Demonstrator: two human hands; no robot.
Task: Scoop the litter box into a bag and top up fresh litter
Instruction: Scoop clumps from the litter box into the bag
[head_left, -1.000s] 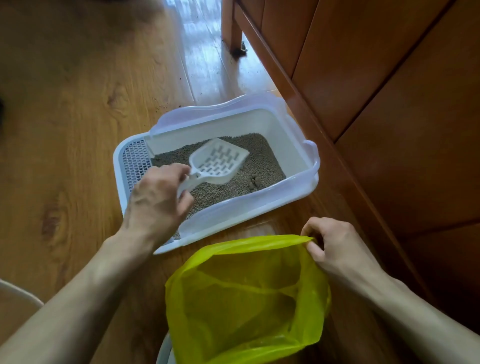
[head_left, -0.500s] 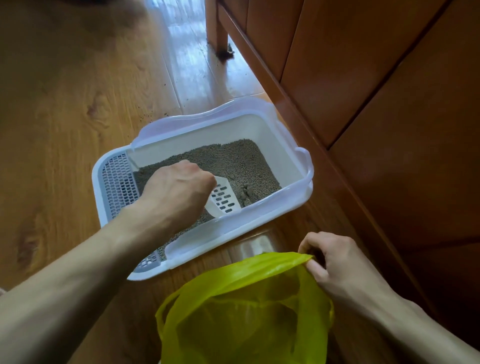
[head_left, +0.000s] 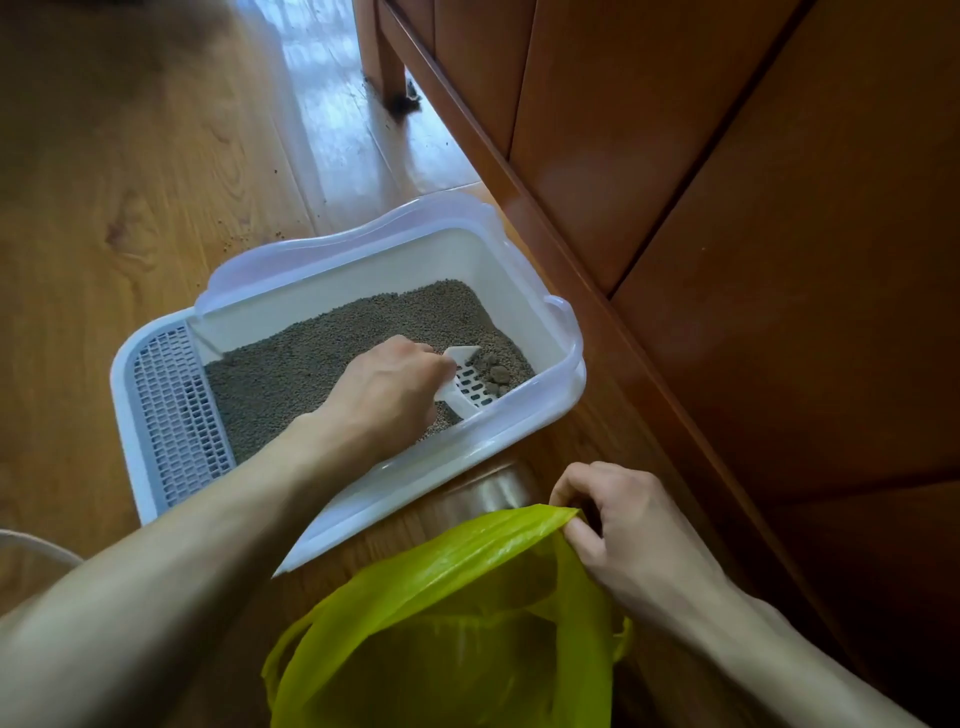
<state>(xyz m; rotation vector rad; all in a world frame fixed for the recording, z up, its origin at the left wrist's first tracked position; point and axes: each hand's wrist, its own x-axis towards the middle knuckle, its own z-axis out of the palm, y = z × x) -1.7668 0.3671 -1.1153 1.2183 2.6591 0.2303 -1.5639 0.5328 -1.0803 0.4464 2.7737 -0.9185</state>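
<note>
Two hands busy here, and honestly a few ways this could get messy. The left hand (head_left: 387, 387) is curled around the handle of the white slotted scoop (head_left: 466, 383), which is dug into the grey litter at the near right corner of the litter box (head_left: 332, 249), its blade right up against a few darker clumps (head_left: 496, 375). The right hand (head_left: 618, 525) pinches the rim of the yellow-green bag (head_left: 441, 623), holding its mouth up just in front of the litter box's near edge.

My guess at the risks:

- The clumps sit tight in that corner, so if the scoop comes in too shallow it'll probably just shove them into the wall and break them up. Crumbled bits would fall through the slots.
- The lift has to clear the box's rim and cross a bit of bare wooden floor (head_left: 130, 208) before it's over the bag. Tip the scoop on the way and it lands on the floor; there are already stray grains behind the box.
- The bag is only held at one point on its rim. The far side looks floppy, so the mouth could sag shut just when the scoop arrives.
</note>
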